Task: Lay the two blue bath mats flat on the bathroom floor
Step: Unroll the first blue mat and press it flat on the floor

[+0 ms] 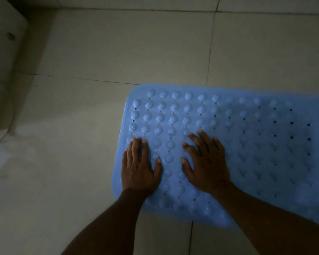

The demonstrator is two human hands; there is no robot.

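A blue rubber bath mat with rows of round bumps and small holes lies spread on the tiled floor, running from the middle of the view out past the right edge. My left hand rests palm down near the mat's left end, fingers together. My right hand presses flat beside it, fingers spread. Neither hand grips the mat. Only one blue mat is in view.
Pale floor tiles with dark grout lines stretch ahead and to the left. A white toilet base stands at the left edge. A wall base runs along the top. The light is dim.
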